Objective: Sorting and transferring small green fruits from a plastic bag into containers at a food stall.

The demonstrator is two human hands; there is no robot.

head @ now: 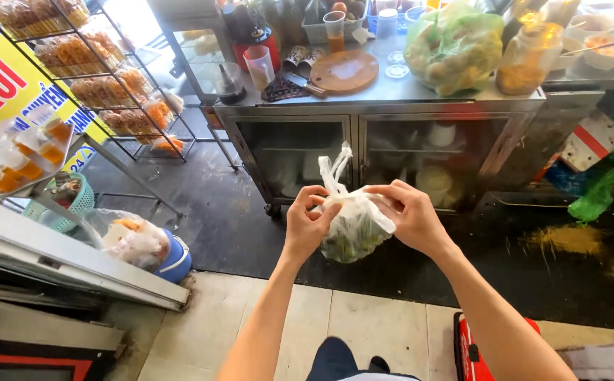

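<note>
the bag [353, 229] hangs between both hands, long axis upright, left hand [307, 224] and right hand [409, 215] fingers pinched shut on its neck, handles poking above

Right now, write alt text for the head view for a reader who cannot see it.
Two bare hands, the left hand and the right hand, hold up a small clear plastic bag of green food by its top. Beyond stands a steel counter cabinet bearing a round wooden cutting board and a large bag of produce.
</note>
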